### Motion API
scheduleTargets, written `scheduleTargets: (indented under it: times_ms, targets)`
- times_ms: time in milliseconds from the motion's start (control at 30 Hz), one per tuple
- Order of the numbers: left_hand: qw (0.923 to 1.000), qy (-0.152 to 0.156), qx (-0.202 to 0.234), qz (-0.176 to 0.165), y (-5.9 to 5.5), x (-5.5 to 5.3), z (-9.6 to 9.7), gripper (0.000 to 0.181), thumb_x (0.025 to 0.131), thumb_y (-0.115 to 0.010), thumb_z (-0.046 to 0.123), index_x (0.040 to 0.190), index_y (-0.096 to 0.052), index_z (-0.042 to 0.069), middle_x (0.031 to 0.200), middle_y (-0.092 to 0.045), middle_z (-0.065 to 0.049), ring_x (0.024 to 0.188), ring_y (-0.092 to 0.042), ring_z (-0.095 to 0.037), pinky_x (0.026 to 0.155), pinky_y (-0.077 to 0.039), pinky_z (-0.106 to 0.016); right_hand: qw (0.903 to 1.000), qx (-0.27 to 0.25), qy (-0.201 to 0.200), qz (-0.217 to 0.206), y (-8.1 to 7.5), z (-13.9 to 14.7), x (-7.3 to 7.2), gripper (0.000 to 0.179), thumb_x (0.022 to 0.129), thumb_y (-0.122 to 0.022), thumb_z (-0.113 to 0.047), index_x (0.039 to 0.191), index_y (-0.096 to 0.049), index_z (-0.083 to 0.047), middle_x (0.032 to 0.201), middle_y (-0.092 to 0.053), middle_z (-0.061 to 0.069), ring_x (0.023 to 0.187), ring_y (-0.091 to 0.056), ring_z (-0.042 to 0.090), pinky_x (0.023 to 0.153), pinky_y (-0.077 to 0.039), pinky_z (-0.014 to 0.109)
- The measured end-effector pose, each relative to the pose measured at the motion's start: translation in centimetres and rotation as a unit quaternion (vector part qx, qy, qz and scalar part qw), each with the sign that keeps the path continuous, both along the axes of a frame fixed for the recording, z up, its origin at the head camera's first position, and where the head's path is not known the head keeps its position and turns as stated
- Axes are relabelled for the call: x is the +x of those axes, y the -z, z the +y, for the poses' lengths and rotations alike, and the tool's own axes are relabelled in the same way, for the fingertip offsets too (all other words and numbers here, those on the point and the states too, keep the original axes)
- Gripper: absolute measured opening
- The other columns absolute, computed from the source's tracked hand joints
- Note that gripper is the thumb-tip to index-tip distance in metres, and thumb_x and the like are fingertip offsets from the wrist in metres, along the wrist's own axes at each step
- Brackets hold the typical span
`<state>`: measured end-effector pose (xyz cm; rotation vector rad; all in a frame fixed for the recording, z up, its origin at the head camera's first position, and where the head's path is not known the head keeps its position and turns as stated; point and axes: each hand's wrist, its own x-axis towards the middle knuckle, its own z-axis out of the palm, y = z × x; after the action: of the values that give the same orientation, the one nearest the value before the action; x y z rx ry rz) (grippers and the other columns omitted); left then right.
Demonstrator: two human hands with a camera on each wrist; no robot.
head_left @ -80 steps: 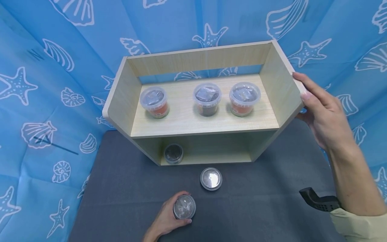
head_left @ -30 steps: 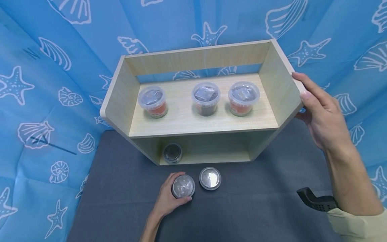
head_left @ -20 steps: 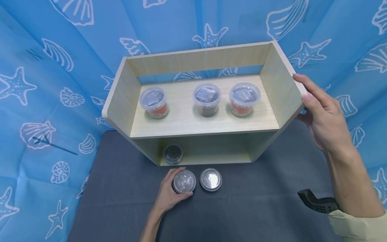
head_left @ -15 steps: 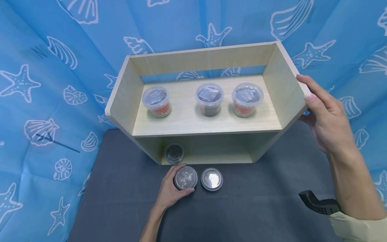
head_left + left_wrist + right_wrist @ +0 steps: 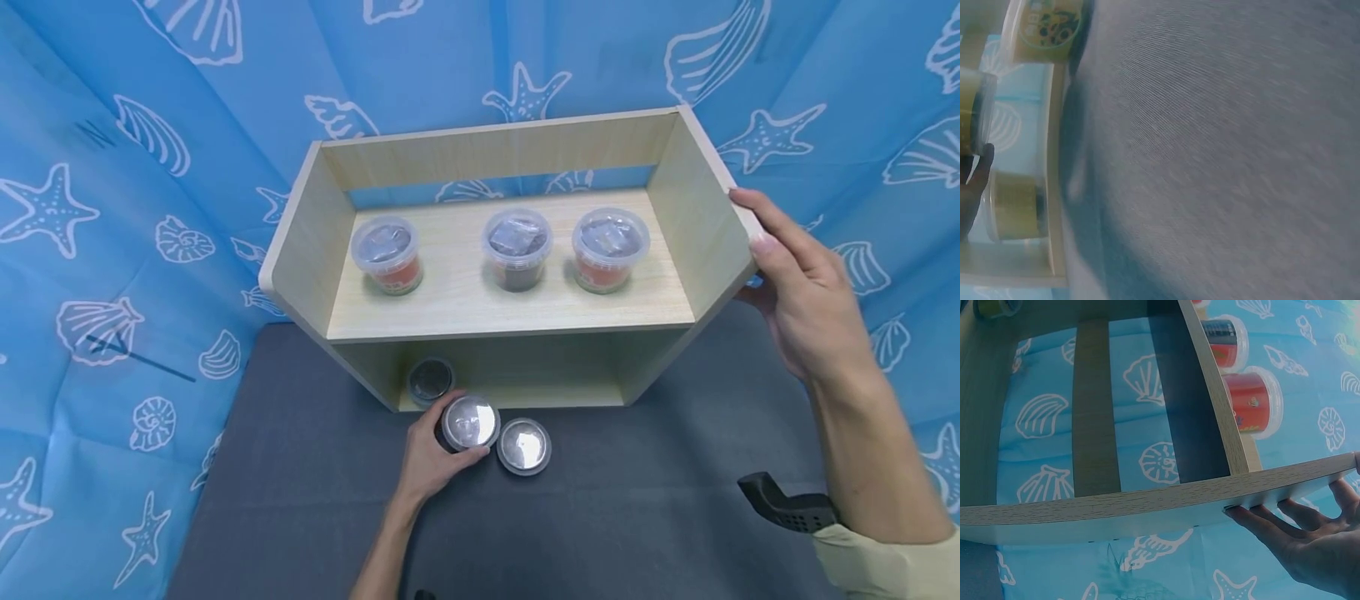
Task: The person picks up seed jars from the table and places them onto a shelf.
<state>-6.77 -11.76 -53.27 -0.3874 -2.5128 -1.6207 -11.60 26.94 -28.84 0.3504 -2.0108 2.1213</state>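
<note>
My left hand (image 5: 429,467) grips a round, clear-lidded plastic tub (image 5: 471,422) by its side, just before the shelf's lower opening. In the left wrist view that tub (image 5: 974,115) shows yellowish contents, and fingers of the left hand (image 5: 972,194) curl at its side. Close by on the right sits another lidded tub (image 5: 523,447) on the dark cloth. A third tub (image 5: 431,381) stands in the lower left corner of the two-level wooden shelf (image 5: 450,321). My right hand (image 5: 810,292) holds the shelf's right side panel (image 5: 1147,506) at its front edge.
Three tubs stand on the upper level: a red one (image 5: 386,254) at left, a dark one (image 5: 517,248) in the middle, a red one (image 5: 610,248) at right. Dark cloth (image 5: 600,517) covers the table. A blue shell-print curtain (image 5: 112,250) hangs behind and to the left.
My left hand has carried its tub away from me, toward the shelf and slightly right, and the lid now catches the light. The right hand has kept its place on the side panel.
</note>
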Motion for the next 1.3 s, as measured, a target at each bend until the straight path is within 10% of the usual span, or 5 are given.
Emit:
scheduleTargets:
  times_ms: [667,1300]
  targets:
    - [0.9985,0.011,0.048,0.024,-0.8,-3.0,3.0,0.083,0.06,-0.095,0.02,0.135,-0.06,0.011,0.123,-0.067,-0.008,0.112,-0.063,-0.027,0.098,-0.046,-0.048,1.0,-0.005,-0.003,0.005,0.1,0.0,0.0,0.045,0.105,-0.047,-0.016,0.15,-0.045,-0.009,0.152,-0.034,0.014,0.124,-0.039,0.029,0.081,-0.049,0.02]
    - [0.9993,-0.009,0.035,0.006,0.8,-4.9,5.3,0.082,0.067,-0.093,0.028,0.139,-0.055,0.018,0.13,-0.063,-0.002,0.119,-0.059,-0.021,0.103,-0.044,-0.044,0.9999,0.01,0.006,0.002,0.2,-0.1,0.1,0.046,0.106,-0.048,-0.019,0.15,-0.044,-0.011,0.155,-0.032,0.012,0.127,-0.037,0.029,0.083,-0.044,0.024]
